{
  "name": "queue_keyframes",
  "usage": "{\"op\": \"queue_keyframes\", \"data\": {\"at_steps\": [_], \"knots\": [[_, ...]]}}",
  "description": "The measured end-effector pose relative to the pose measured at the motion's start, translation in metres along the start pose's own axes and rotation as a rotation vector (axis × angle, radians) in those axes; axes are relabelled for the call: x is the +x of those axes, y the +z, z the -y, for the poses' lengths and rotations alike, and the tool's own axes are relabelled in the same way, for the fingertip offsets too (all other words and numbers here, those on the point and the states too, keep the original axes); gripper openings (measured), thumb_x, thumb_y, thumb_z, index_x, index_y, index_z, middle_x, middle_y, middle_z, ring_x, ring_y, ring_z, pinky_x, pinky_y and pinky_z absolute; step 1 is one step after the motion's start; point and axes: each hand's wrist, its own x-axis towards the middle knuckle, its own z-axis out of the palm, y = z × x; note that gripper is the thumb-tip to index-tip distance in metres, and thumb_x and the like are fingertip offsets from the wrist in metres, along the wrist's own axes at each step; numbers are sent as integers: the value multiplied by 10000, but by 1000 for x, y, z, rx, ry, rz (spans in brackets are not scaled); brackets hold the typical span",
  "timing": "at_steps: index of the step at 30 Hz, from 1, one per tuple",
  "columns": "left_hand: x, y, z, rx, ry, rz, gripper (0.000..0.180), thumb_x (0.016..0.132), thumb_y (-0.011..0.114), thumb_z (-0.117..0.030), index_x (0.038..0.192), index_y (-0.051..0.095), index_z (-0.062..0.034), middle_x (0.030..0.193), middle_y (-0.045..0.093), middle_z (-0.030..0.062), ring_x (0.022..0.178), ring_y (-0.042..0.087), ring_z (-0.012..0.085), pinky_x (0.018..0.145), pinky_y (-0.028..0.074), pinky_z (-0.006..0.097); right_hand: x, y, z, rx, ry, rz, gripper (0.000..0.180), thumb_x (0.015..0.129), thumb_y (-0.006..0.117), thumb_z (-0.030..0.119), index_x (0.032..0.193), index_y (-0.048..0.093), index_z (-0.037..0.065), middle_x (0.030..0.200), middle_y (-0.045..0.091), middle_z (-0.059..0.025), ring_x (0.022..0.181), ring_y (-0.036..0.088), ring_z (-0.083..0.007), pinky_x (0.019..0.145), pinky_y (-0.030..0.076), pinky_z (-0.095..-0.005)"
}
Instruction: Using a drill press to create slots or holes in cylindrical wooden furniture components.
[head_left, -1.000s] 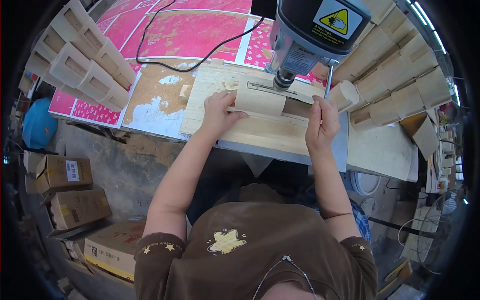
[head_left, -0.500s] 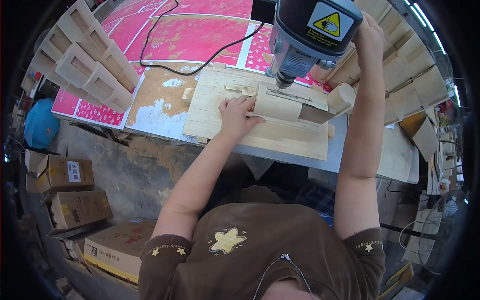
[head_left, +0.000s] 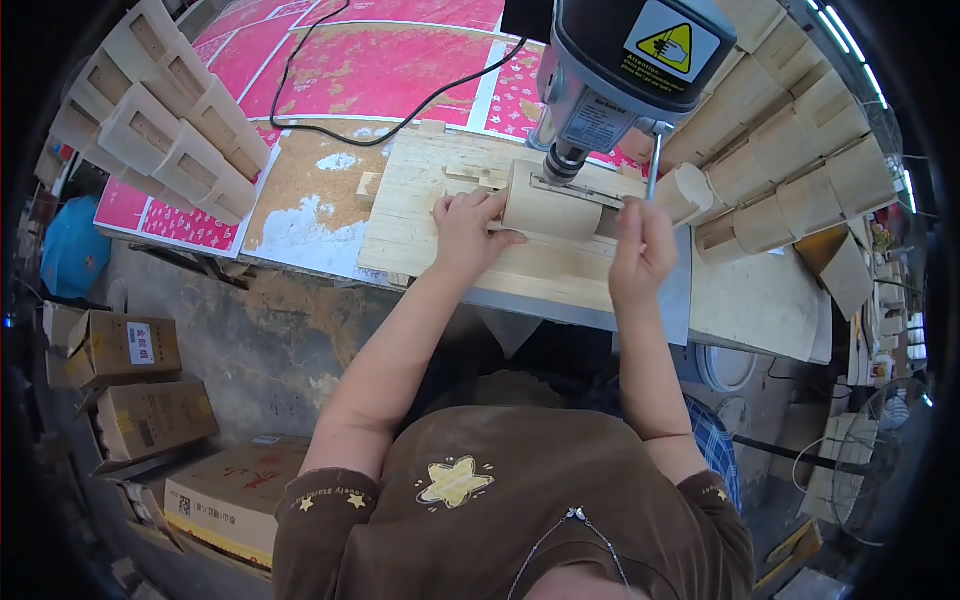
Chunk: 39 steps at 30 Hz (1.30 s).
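On a plywood board [head_left: 420, 190] lies a pale wooden cylinder [head_left: 550, 212] with a slot-like metal piece [head_left: 600, 194] along its top. My left hand [head_left: 468, 228] grips its left end, thumb toward the near side. The benchtop drill press [head_left: 610, 85] stands over it, its chuck [head_left: 565, 162] down close to the top of the cylinder; whether the bit touches is hidden. My right hand [head_left: 643, 248] is closed round the lower end of the press's feed lever [head_left: 656, 165], just right of the cylinder.
Stacks of slotted wooden cylinders stand at the left [head_left: 170, 125] and right [head_left: 800, 150]. A black cable [head_left: 400, 128] crosses the pink-covered, sawdust-strewn table [head_left: 370, 75]. Cardboard boxes [head_left: 155, 420] sit on the floor at left; a white bucket [head_left: 725, 368] is below the table.
My right hand has come down from the far right side of the drill head, pulling the feed lever toward me. The chuck is lower. My left hand stays on the wooden cylinder.
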Motion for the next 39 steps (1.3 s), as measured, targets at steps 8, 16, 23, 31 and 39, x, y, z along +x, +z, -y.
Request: {"op": "queue_keyframes", "data": {"at_steps": [8, 16, 23, 31, 39], "knots": [[-1, 2, 1, -15, 18, -44, 579, 575, 797, -322, 1107, 622, -175, 886, 576, 12, 922, 523, 220, 900, 249, 419, 35, -20, 10, -69, -161, -40, 104, 847, 540, 33, 783, 608, -9, 632, 510, -60, 586, 470, -148, 554, 369, -282], [7, -3, -8, -162, -78, 50, 530, 551, 821, -325, 1012, 651, -126, 877, 553, 11, 891, 541, 170, 920, 239, 381, 190, -9, -27, -65, 157, 25, 377, 927, 477, 326, 900, 639, -13, 666, 542, -12, 623, 498, -92, 588, 393, -232], [10, 6, 6, -408, -68, 23, 450, 555, 824, -226, 947, 650, -89, 862, 551, 18, 753, 567, 150, 897, 275, 344, 78, -23, -34, 99, 345, 444, 336, 895, 564, 215, 1145, 539, -8, 873, 578, -61, 808, 556, -172, 721, 437, -303], [-5, -60, 19, -386, 56, 40, 323, 581, 772, -53, 875, 645, -11, 798, 538, 44, 728, 578, 165, 612, 469, 231, 0, -39, -42, -345, 96, 680, 278, 704, 706, 160, 920, 572, 47, 843, 562, -128, 829, 518, -343, 714, 416, -423], [-51, -158, 37, -751, -570, -59, 276, 674, 776, -182, 817, 651, 18, 731, 648, 69, 614, 583, 103, 566, 450, 230, -17, -48, -4, -330, 93, 723, 283, 704, 701, 148, 937, 582, 40, 857, 560, -116, 848, 510, -324, 736, 414, -404]]}}
